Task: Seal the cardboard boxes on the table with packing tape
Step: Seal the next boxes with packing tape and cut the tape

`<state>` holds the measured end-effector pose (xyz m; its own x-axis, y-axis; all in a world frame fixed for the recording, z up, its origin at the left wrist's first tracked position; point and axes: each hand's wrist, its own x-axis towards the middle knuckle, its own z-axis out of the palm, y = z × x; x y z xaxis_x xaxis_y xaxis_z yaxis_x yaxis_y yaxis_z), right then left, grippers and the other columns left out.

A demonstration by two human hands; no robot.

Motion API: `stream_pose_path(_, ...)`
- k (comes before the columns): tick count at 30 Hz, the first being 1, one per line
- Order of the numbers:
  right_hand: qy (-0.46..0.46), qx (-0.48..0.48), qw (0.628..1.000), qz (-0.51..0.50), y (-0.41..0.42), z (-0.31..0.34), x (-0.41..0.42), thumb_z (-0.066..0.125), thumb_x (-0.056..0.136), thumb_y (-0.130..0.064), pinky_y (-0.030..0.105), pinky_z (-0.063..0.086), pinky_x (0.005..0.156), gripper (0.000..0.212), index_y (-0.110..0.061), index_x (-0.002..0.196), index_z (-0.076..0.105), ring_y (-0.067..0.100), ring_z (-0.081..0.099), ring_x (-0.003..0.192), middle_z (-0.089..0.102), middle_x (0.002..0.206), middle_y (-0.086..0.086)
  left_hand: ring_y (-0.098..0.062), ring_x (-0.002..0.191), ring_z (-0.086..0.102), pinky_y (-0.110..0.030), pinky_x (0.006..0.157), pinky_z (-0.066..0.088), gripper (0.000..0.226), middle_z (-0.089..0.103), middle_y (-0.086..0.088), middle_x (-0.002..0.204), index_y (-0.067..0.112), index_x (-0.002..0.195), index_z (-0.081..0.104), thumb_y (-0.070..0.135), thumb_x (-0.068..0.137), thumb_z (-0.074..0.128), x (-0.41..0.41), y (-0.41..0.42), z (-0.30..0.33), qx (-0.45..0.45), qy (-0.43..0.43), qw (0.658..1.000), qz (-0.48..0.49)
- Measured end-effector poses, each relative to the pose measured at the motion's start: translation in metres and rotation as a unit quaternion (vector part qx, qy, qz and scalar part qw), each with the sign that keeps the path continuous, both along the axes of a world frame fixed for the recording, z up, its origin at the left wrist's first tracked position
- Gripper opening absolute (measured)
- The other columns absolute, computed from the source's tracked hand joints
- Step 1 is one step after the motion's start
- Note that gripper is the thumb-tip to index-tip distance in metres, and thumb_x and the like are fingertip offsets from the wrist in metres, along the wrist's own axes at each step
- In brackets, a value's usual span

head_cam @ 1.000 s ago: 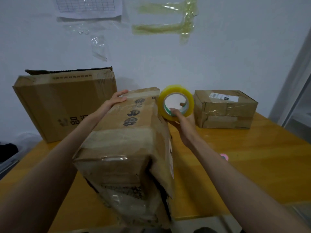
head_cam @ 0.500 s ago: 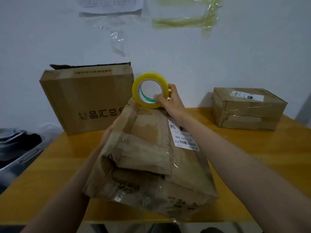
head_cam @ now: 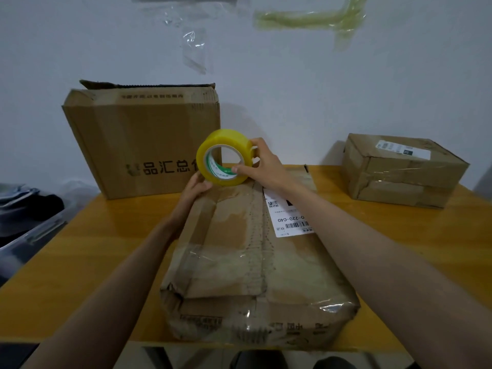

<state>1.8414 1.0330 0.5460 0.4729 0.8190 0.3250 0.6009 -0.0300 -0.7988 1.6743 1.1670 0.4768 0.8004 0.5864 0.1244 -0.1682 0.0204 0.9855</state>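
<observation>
A worn, flat cardboard box (head_cam: 247, 265) with a white shipping label lies on the wooden table (head_cam: 80, 249) right in front of me. My right hand (head_cam: 262, 165) grips a yellow roll of packing tape (head_cam: 222, 157) at the box's far edge, thumb inside the core. My left hand (head_cam: 195, 186) rests on the far left corner of the box, its fingertips touching the roll. A large brown box (head_cam: 141, 139) with printed characters stands at the back left with its top flap raised. A small taped box (head_cam: 399, 169) sits at the back right.
A grey bin holding dark clothing (head_cam: 26, 217) stands off the table's left edge. Strips of tape and plastic (head_cam: 308, 20) hang on the white wall behind. The table's front edge runs just under the near end of the box.
The box in front of me has been tipped down from standing on edge to lying flat, label side up. My right hand brought the tape roll from its right side to its far edge.
</observation>
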Motion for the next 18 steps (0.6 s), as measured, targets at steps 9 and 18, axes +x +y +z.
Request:
stream_pose_path(9,0.03,-0.001,1.0,0.007,0.003,-0.004,0.005,0.082,0.084,-0.03,0.043,0.059,0.087,0.048,-0.018,0.116,0.049,0.024,0.07,0.098,0.072,0.107,0.008,-0.016,0.118,0.065,-0.036,0.098,0.054,0.078,0.066,0.002,0.131,0.028,0.139,0.052,0.029,0.07,0.089,0.015,0.033,0.031,0.123,0.155,0.974,-0.115)
stream_pose_path(18,0.011,0.065,0.996,-0.066,-0.008,0.02,0.001,0.08,0.08,-0.011,0.037,0.053,0.076,0.04,-0.011,0.113,0.057,0.027,0.064,0.086,0.065,0.099,0.007,-0.007,0.137,0.037,-0.028,0.101,0.04,0.093,0.036,0.015,0.149,0.031,0.149,0.037,0.046,0.071,0.088,0.015,0.041,0.035,0.213,0.214,0.948,-0.103)
